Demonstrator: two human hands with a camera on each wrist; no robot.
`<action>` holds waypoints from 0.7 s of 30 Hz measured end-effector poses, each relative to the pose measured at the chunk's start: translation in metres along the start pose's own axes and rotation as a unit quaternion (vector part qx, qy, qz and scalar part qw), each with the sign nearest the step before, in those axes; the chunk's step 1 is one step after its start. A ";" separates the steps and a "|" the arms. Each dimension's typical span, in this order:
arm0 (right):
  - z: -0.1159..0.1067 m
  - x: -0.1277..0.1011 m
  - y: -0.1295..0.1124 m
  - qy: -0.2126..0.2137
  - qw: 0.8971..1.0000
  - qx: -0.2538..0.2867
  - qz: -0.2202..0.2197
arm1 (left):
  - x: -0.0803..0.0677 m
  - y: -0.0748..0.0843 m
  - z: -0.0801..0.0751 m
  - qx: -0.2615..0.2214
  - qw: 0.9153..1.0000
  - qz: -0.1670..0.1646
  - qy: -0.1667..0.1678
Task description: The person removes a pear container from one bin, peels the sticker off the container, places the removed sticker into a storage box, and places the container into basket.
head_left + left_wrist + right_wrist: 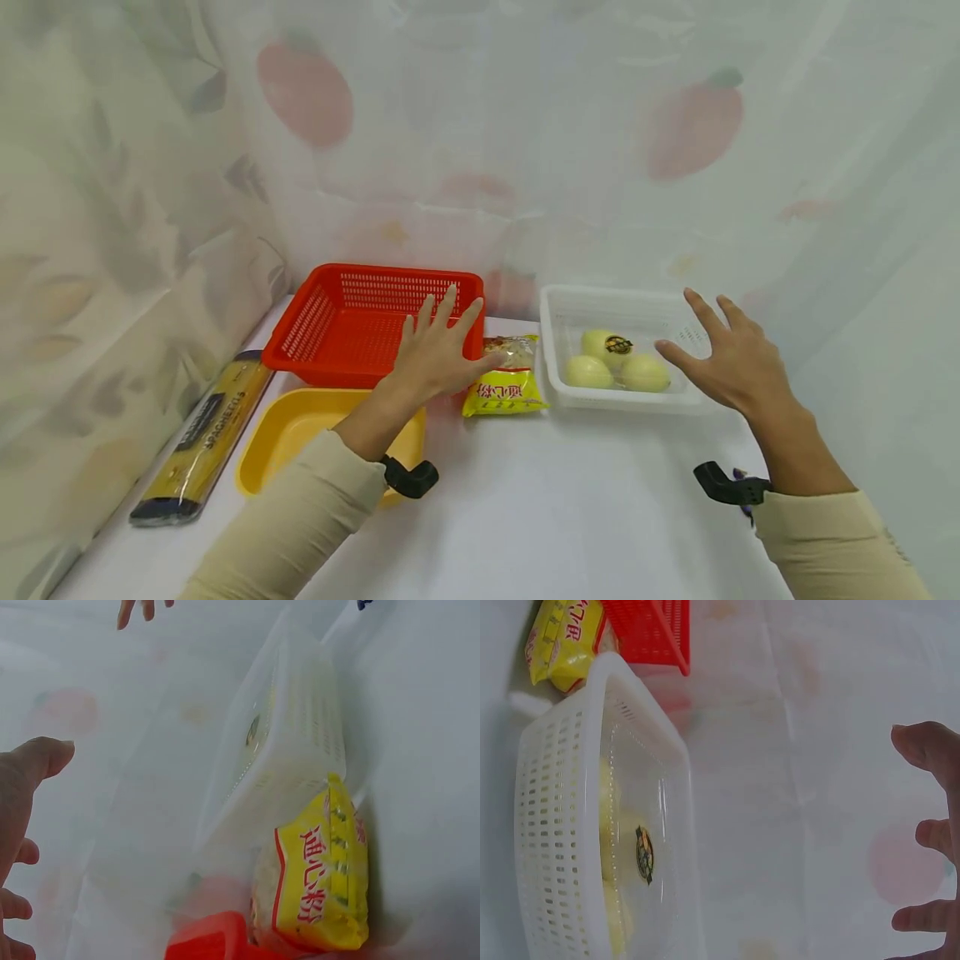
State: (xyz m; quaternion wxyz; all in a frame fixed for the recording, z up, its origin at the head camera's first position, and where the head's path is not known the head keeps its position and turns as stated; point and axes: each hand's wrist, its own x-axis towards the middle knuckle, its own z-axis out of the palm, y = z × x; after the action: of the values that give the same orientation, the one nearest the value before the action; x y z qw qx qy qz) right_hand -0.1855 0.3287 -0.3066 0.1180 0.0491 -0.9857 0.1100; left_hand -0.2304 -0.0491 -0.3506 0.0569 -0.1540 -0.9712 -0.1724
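My left hand [438, 350] hovers with straight spread fingers over the front right corner of a red basket [330, 325], its thumb close to a yellow noodle packet [507, 379] [319, 881] [561, 641] lying on the white table [570, 508]. My right hand [723, 354] is open too, held over the right end of a white basket [558, 350] [289, 750] [562, 847]. That basket holds three pale yellow fruits [615, 362] [626, 847], one with a dark sticker. Neither hand holds anything.
A yellow tray [292, 425] lies in front of the red basket, partly under my left forearm. A long spaghetti pack [202, 437] rests along the left table edge. A printed curtain [480, 133] hangs close behind and on both sides.
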 end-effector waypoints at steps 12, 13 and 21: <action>0.007 0.003 0.029 0.008 0.999 0.034 0.012 | 0.005 0.027 0.028 -0.030 0.999 0.025 0.017; 0.008 0.002 0.031 0.010 0.999 0.036 0.013 | 0.006 0.029 0.031 -0.031 0.999 0.025 0.017; 0.018 0.001 0.044 0.014 0.998 0.057 0.015 | 0.010 0.039 0.054 -0.062 0.998 0.024 0.007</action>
State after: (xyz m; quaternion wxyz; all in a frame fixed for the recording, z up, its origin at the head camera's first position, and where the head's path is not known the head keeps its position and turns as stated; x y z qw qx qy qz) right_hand -0.1962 0.3671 -0.3319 0.1275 0.0399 -0.9766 0.1684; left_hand -0.2304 0.0078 -0.3864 0.0585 -0.1793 -0.9542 -0.2321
